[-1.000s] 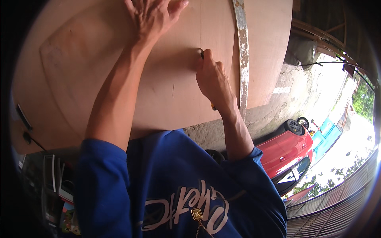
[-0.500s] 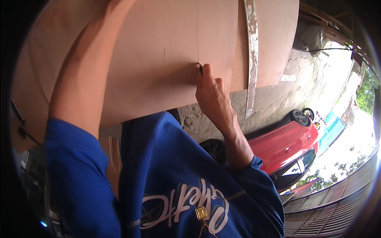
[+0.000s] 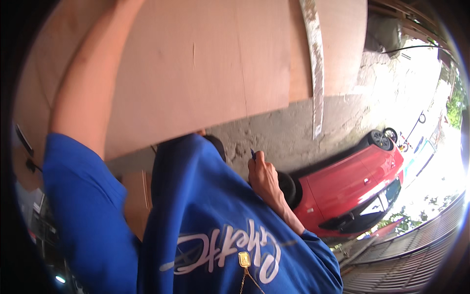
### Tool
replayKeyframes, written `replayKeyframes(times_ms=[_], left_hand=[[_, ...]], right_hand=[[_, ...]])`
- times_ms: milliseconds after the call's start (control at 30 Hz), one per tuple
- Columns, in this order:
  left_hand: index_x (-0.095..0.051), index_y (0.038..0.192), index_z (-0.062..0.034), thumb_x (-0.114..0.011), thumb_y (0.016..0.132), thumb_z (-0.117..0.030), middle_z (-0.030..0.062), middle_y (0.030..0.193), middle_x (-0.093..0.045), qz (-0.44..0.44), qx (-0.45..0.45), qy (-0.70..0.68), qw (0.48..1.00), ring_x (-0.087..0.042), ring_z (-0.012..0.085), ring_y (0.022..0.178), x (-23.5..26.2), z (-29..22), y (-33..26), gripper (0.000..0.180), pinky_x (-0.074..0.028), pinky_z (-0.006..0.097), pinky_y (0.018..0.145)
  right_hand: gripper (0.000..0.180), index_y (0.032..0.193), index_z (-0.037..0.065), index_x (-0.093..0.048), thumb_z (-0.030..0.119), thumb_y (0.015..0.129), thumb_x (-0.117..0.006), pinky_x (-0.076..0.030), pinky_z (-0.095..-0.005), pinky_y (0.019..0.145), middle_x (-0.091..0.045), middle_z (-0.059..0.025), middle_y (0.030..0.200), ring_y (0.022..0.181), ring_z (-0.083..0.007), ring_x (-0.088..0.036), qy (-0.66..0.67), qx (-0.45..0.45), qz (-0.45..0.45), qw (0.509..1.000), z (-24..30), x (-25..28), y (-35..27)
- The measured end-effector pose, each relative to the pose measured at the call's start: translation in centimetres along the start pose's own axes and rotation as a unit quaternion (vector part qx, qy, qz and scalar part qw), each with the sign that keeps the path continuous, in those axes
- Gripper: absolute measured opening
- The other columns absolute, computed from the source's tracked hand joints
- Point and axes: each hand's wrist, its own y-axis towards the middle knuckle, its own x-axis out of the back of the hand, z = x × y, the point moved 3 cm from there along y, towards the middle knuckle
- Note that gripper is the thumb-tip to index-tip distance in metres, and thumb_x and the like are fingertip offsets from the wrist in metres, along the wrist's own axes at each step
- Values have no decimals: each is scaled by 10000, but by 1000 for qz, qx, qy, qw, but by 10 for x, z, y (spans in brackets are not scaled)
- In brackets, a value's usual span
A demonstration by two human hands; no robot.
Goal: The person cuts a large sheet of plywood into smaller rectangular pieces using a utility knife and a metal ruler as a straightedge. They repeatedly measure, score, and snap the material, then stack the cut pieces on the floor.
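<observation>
Marking step: your right hand (image 3: 263, 172), fingers clamped on a blue pen (image 3: 253, 154), hangs below the plywood sheet (image 3: 196, 68); left fingers unseen; next, raise pen to board

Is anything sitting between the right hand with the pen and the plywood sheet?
Nothing visible does. The right hand grips a blue pen below the plywood sheet, with only bare concrete wall showing behind the gap between them.

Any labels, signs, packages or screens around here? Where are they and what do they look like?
No packages, signs or screens show.
Shirt lettering: white looping script across the blue shirt, lower middle.
Gold tag: small rectangular pendant on a thin chain, over the lettering.
Car plate: pale strip on the red car, right.
</observation>
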Motion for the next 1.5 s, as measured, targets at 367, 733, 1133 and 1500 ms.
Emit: replayKeyframes(times_ms=[367, 733, 1133, 1500], left_hand=[[-552, 1253, -392, -604, 822, -520, 37, 1223, -443, -39, -21, 8, 999, -439, 278, 1128, 3, 2, -16, 453, -266, 563, 985], [-467, 1328, -386, -523, 857, -551, 65, 1241, -398, 22, -7, 16, 1000, -412, 294, 1143, 13, -1, -14, 501, -257, 590, 1000], [-457, 1323, -423, -582, 820, -553, 50, 1230, -443, -35, 4, -2, 999, -474, 225, 1097, 8, 0, -16, 534, -280, 581, 913], [-626, 1168, -276, -665, 781, -459, 50, 1212, -461, -22, 59, -33, 997, -444, 249, 1160, 21, -8, -15, 429, -264, 628, 932]], right_hand=[[247, 935, -59, -458, 181, 919, -404, -493, -500, 563, -578, -289, 651, 649, -460, -600, 16, 249, -261, 932, 226, 217, 242], [356, 1081, -87, -482, 214, 893, -453, -507, -500, 752, -606, -326, 879, 866, -458, -616, 5, 137, -126, 983, 259, 249, 290], [257, 987, -44, -510, 166, 896, -391, -460, -350, 379, -572, -153, 637, 446, -195, -573, 15, 38, -55, 998, 287, 275, 278], [225, 1005, -34, -488, 136, 876, -419, -522, -494, 719, -600, -306, 913, 811, -426, -635, -47, 39, -32, 998, 219, 204, 228]])
